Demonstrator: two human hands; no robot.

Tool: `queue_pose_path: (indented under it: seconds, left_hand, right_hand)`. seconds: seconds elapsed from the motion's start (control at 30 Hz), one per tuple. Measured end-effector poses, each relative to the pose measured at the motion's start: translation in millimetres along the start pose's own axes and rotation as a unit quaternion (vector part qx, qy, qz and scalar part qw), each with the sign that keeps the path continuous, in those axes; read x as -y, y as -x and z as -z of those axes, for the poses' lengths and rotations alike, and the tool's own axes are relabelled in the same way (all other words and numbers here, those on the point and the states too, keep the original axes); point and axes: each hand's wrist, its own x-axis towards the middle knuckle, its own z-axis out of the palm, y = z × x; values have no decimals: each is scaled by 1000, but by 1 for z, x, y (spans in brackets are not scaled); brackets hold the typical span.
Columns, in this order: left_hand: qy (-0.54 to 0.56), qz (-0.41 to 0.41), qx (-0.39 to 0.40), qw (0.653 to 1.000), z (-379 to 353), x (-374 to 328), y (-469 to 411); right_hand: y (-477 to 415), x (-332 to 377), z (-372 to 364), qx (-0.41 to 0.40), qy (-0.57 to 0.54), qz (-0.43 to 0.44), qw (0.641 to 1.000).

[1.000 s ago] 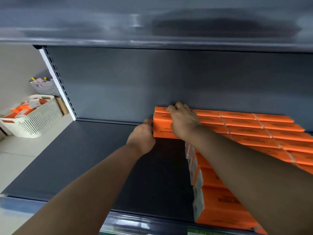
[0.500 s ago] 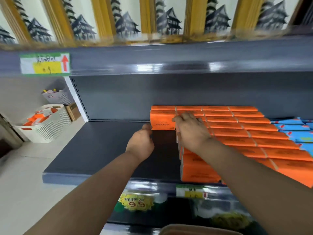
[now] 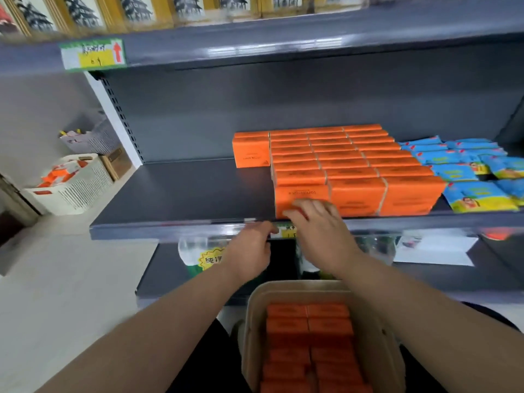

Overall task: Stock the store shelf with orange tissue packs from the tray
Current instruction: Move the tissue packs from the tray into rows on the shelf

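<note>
**Q:** How far along are you?

**Me:** Partly. The shelf point(image 3: 181, 191) in front of me carries a block of orange packs point(image 3: 354, 165) on its right-middle part, three columns running from the front lip to the back wall. One lone pack point(image 3: 251, 150) stands at the back, touching the block's left side, so I judge a fourth column has only begun. Everything left of it is bare shelf. Blue packs point(image 3: 476, 171) sit to the right of the orange ones.

**Q:** And what is left to move?

**Me:** Plenty, I think. The tray point(image 3: 252, 321) below me, just in front of my body, holds two columns of orange packs, tightly filled as far as I can see; its near end is cut off from view.

**Q:** Which way do the packs lie?

**Me:** On the shelf each pack's long axis runs left to right, parallel to the front edge, with a broad printed face toward me. In the tray the long axis also runs left to right, narrow sides up.

**Q:** Your hands?

**Me:** Both are empty. My right hand point(image 3: 320, 234) is loosely spread, fingertips at the lower front of the block's front-left pack. My left hand point(image 3: 249, 251) is half curled, gripping nothing, just below the shelf's lip.
</note>
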Motion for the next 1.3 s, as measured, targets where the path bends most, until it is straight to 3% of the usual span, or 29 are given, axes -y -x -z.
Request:
queue_pose_path:
  seconds: [0.17, 0.37, 0.57, 0.73, 1.03, 1.3]
  left_hand:
    - [15, 1, 47, 999, -36, -17, 21]
    - [0, 67, 140, 988, -74, -11, 43]
    - [-65, 60, 255, 963, -113, -11, 59]
    - [-105, 70, 355, 926, -138, -5, 61]
    - [-147, 97, 379, 909, -161, 2, 49]
    - [-134, 113, 391, 904, -171, 11, 49]
  right_hand:
    - [43, -8, -14, 60, -3, -28, 998]
    - [92, -15, -33, 141, -18, -81, 986]
    - [144, -18, -69, 273, -41, -136, 952]
    - [160, -14, -100, 334, -65, -165, 926]
    - [171, -2, -151, 420, -87, -192, 883]
    - [165, 5, -173, 418, -66, -200, 884]
